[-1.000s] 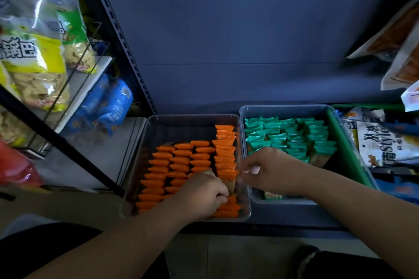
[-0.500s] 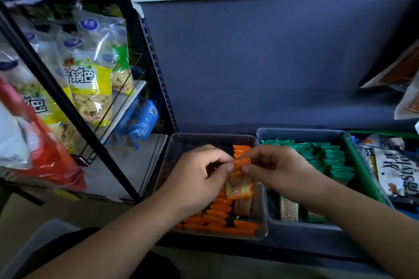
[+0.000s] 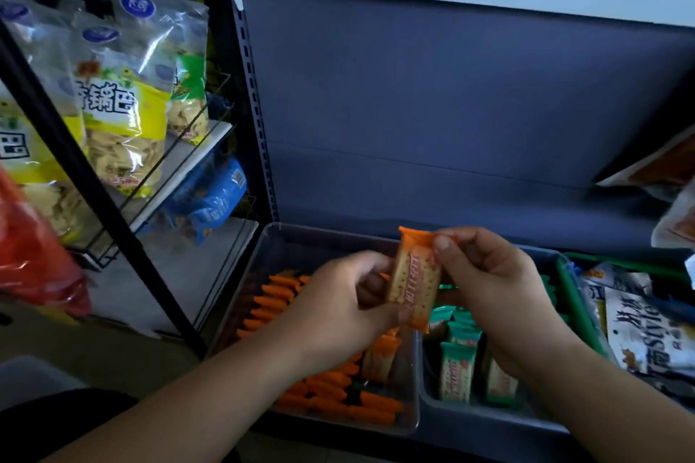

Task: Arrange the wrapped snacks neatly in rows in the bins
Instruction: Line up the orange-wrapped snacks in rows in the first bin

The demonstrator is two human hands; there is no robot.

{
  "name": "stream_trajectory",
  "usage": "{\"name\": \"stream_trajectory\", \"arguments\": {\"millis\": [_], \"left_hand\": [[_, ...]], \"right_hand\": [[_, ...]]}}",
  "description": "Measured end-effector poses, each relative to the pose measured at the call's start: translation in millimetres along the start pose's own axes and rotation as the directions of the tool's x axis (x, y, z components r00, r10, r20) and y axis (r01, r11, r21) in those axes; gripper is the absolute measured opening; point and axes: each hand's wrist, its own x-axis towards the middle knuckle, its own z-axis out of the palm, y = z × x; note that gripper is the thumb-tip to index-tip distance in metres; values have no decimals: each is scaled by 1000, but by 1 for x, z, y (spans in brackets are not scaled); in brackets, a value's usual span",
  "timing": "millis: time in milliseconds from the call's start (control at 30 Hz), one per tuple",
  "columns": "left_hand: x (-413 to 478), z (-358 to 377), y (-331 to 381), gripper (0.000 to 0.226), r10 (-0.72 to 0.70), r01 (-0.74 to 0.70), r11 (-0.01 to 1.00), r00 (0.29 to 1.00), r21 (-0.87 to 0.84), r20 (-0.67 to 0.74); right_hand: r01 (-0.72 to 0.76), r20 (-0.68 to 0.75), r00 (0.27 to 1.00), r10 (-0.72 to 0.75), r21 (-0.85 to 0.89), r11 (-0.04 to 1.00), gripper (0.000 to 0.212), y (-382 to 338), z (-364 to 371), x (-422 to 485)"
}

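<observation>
I see both hands raised above the bins, and between them they hold one orange packet (image 3: pixel 413 280), a wrapped cracker with an orange end at the top and another at the bottom. The packet stands nearly upright, its top leaning a little to the left, and it hangs in the air over the line where the two bins meet, touching neither of them. My left hand (image 3: pixel 338 306) comes from the near left and pinches the lower left part of the packet, the thumb on its near face and the curled fingers behind it. My right hand (image 3: pixel 492 285) comes from the near right and pinches the upper right edge, with the thumb tip (image 3: pixel 442 242) pressed just under the top seal. Below the hands, the clear left bin (image 3: pixel 323 235) holds orange snacks (image 3: pixel 274 297) lying in rows along its left side and its near end, and a few of them stand upright near its right wall. The right bin (image 3: pixel 470 415) is just beside it, wall to wall, and holds green snacks (image 3: pixel 457 376); some stand upright at the near end, while the far ones are mostly hidden behind my right hand. On the rack at the far left hang large yellow bags (image 3: pixel 120 124), with blue packs (image 3: pixel 214 199) on the shelf under them. To the right of the green bin lies a white printed bag (image 3: pixel 635 331).
</observation>
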Motion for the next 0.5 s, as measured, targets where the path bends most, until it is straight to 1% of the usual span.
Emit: {"name": "stream_trajectory", "arguments": {"millis": [133, 267, 333, 433, 500], "left_hand": [[2, -2, -2, 36, -4, 5, 1000, 999, -22, 45], [-2, -2, 0, 53, -14, 14, 1000, 995, -1, 102], [-2, -1, 0, 55, -8, 6, 1000, 997, 22, 83], [-2, 0, 0, 53, -2, -1, 997, 999, 79, 36], [-3, 0, 1, 53, -19, 19, 995, 1000, 98, 0]], "right_hand": [[-12, 31, 999, 13, -39, 999, 13, 2, 1, 5], [-39, 28, 999, 42, -84, 996, 12, 1, 0, 7], [-54, 45, 997, 58, -80, 995, 13, 1, -2, 7], [-70, 147, 986, 74, -35, 997, 12, -4, -6, 6], [-50, 160, 986, 52, -14, 999, 11, -6, -8, 5]]}}
